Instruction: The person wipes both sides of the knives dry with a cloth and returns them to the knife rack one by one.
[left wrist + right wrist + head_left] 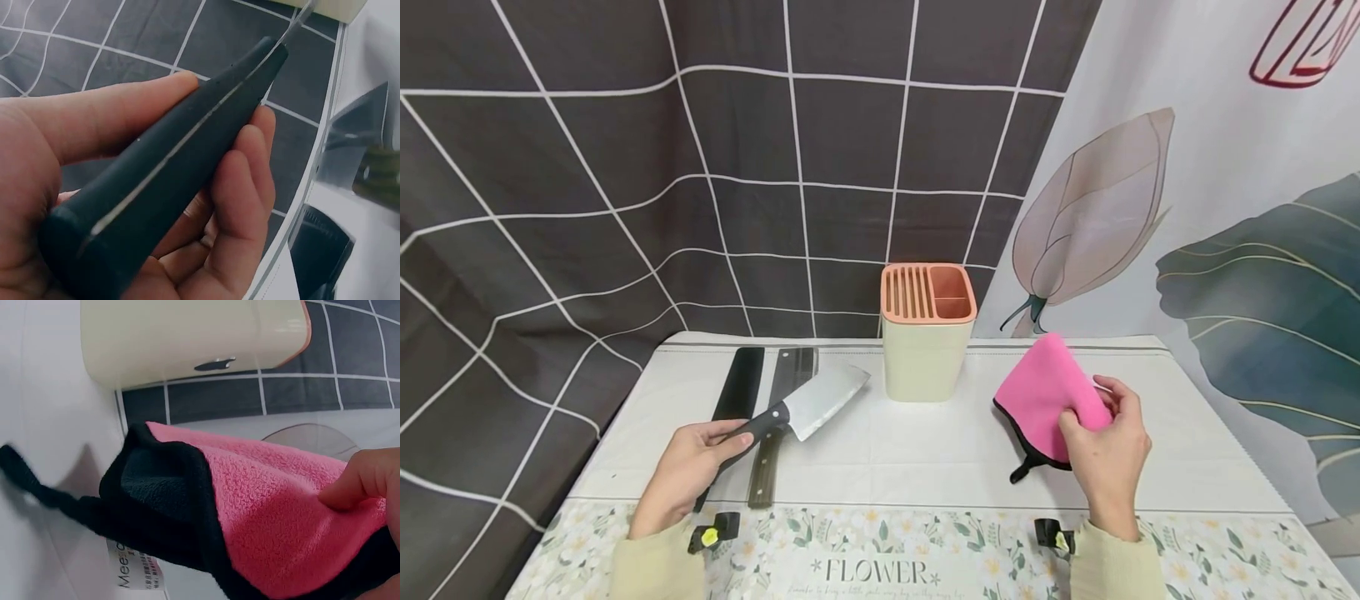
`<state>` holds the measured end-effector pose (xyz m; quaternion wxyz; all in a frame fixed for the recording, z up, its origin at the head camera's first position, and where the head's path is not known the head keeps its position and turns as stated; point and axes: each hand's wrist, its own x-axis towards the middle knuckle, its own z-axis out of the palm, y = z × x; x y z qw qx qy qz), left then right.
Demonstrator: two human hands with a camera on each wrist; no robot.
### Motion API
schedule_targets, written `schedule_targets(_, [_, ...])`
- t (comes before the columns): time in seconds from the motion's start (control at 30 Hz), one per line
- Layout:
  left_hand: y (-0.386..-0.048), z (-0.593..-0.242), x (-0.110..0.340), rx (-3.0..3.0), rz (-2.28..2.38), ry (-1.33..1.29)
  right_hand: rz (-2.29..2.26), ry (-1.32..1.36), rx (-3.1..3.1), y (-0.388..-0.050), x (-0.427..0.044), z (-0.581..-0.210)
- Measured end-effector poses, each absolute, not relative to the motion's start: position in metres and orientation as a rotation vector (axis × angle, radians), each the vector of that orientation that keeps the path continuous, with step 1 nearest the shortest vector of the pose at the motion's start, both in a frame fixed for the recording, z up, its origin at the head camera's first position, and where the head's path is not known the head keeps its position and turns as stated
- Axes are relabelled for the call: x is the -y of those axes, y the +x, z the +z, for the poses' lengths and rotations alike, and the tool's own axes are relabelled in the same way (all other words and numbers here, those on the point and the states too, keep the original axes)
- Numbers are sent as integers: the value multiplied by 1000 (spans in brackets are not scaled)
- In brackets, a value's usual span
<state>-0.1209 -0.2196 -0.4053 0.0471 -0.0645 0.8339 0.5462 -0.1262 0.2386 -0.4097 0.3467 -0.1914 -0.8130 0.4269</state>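
My left hand (688,471) grips the black handle (169,159) of a cleaver (826,400), whose broad silver blade points up and to the right over the table. Thumb and fingers lie on opposite sides of that handle in the left wrist view. On the right, my right hand (1108,454) pinches a folded pink towel (1047,392) with black trim and a black hanging loop. The right wrist view shows the towel's fluffy pink side (269,494) and a dark inner side. Between the hands, farther back, stands a cream knife block (923,362) with an orange slotted top.
A black-bladed knife (742,379) and a knife with a brownish handle (763,477) lie on the left of the white table (880,450), partly behind the cleaver. A dark grid-patterned curtain (850,133) hangs behind. Floral cloth covers the front edge.
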Motion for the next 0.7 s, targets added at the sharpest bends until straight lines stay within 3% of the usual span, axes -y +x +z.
schedule_targets(0.7, [-125,-407,194,-2414,1754,-104,1260,-399,2084,-122,-229,-400])
